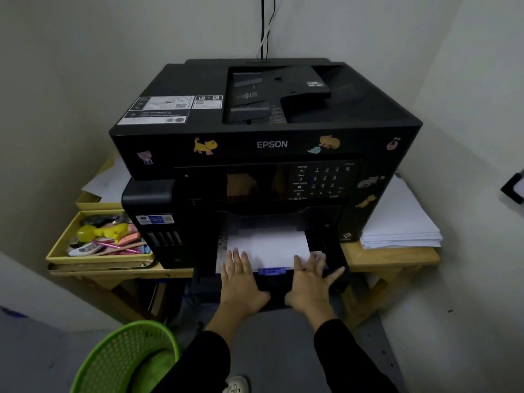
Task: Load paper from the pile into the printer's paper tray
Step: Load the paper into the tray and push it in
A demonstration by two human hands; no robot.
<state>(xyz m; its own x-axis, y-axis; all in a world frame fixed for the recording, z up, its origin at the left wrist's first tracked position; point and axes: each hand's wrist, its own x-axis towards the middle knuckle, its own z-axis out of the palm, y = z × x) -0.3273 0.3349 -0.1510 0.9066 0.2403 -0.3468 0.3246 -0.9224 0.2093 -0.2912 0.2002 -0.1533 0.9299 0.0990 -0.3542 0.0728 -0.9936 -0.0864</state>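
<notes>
A black Epson printer [266, 143] with cat stickers stands on a wooden table. Its paper tray [334, 259] is pulled out at the bottom front, and a stack of white paper [269, 245] lies in it behind a blue guide [272, 270]. My left hand [241, 282] lies flat, fingers spread, on the tray's front left with fingertips on the paper. My right hand [310, 282] lies flat on the front right, fingers spread over the paper's near corner. Neither hand grips anything. The paper pile [397, 222] sits on the table to the right of the printer.
A yellow tray [56, 251] of pens and small items sits left of the printer, with loose sheets [107, 180] behind it. A green plastic basket [124, 355] stands on the floor at lower left. Walls close in on both sides. Cables [266, 24] run up the back wall.
</notes>
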